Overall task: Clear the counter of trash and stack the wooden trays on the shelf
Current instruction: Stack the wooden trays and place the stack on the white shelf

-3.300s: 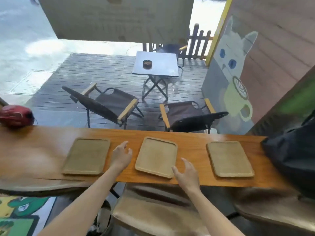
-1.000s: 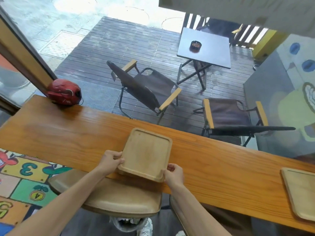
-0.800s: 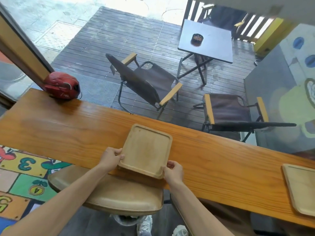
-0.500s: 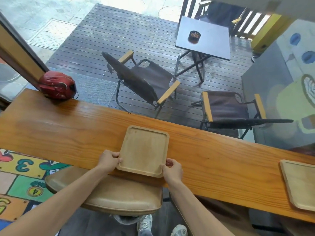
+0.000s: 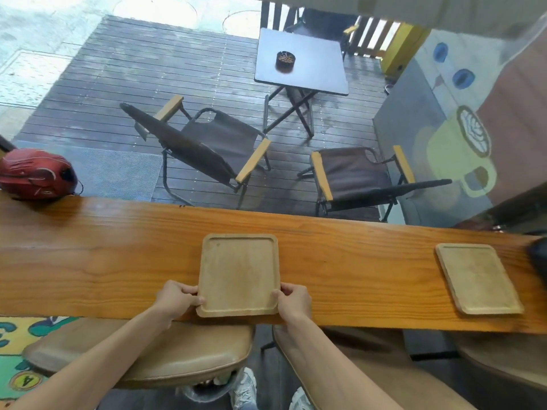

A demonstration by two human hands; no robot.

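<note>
A pale wooden tray lies on the long orange-brown wooden counter, its near edge at the counter's front edge. My left hand grips its near left corner and my right hand grips its near right corner. Whether another tray lies under it, I cannot tell. A second wooden tray rests flat on the counter further right, apart from both hands.
A red helmet sits at the counter's far left end. A dark bag pokes in at the right edge. Tan padded stools stand under the counter's front. Beyond the glass are folding chairs and a small table.
Both hands keep their grip on the tray. It has turned from a slanted position to square with the counter's front edge, and the second tray on the right has come more fully into view.
</note>
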